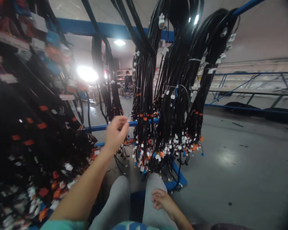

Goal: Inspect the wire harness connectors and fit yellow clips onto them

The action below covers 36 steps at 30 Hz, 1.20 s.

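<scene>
My left hand (117, 132) is raised in front of a blue rack bar (98, 128), its fingers curled together; whether anything small is between them cannot be made out. Just right of it hang bundles of black cables (144, 92) with orange bands and many small white, orange and blue connectors (182, 142) at their lower ends. Low over my right thigh is my right hand (161, 199), its fingers loosely bent and nothing visible in it. It is apart from the cables.
More dark cable bundles (26, 95) hang close on the left, blurred. A blue rack foot (180, 175) stands on the floor ahead of my knees. Blue-framed racks (249, 76) and shelves stand at the right. Small scraps lie on the grey floor (225, 179).
</scene>
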### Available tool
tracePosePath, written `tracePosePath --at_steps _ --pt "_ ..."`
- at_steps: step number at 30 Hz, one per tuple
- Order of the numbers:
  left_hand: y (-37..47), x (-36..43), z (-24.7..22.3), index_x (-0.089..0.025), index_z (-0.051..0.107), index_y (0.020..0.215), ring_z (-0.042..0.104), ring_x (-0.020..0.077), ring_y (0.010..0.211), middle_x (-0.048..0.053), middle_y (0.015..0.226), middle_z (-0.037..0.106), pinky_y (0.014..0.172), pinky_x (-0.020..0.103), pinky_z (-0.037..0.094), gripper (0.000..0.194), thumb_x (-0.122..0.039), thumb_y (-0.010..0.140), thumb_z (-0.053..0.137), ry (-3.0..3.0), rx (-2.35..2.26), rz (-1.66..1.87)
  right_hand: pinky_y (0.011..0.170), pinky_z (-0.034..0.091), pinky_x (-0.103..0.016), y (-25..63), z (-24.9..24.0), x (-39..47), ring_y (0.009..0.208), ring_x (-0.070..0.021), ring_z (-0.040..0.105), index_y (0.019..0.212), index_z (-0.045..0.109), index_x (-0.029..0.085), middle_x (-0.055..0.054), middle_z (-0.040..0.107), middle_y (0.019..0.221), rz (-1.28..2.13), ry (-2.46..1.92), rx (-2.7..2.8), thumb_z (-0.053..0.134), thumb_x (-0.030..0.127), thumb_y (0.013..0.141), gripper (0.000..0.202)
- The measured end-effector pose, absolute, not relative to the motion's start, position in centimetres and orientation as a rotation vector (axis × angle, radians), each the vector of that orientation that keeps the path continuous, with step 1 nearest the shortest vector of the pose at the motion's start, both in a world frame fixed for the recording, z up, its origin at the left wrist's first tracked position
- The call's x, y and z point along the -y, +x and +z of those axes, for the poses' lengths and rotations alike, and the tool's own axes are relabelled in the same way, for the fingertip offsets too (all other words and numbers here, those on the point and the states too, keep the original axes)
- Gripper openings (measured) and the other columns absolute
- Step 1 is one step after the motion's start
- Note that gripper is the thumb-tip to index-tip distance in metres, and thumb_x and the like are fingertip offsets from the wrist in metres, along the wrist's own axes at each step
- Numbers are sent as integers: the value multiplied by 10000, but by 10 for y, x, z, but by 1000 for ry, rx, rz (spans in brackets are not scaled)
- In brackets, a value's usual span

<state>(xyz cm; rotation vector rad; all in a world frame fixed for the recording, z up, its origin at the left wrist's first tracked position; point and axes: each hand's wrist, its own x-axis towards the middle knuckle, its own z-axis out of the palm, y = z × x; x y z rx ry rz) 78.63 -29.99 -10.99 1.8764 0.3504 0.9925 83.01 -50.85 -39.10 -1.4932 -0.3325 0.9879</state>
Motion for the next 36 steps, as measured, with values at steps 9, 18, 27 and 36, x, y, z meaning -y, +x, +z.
tracePosePath --at_steps 9,18,27,36 --pt "903 314 -206 -155 473 1020 556 265 1008 134 1083 567 853 345 412 459 -284 639 694 2206 -546 579 498 361 -232 828 -386 525 472 -97 542 703 532 261 64 536 588 917 -1473 315 499 311 514 199" --pt "882 312 -247 -175 516 597 610 255 828 44 606 594 696 287 419 110 -150 610 622 1924 -774 301 491 368 -230 831 -378 527 466 -96 518 756 548 190 31 551 602 937 -1483 266 579 337 539 264" --pt "839 336 -189 -138 466 523 431 77 378 -4 433 454 436 208 415 302 -170 824 464 1208 -573 -76 856 417 -324 903 -315 502 938 -186 555 940 574 200 -47 612 971 368 -1491 463 596 517 658 425" --pt "831 353 -144 -141 446 567 428 43 378 -22 464 452 388 135 385 306 -155 870 403 805 -456 -91 812 483 -343 877 -254 446 935 -189 606 1113 525 218 -38 649 1013 917 -929 567 415 608 797 514"
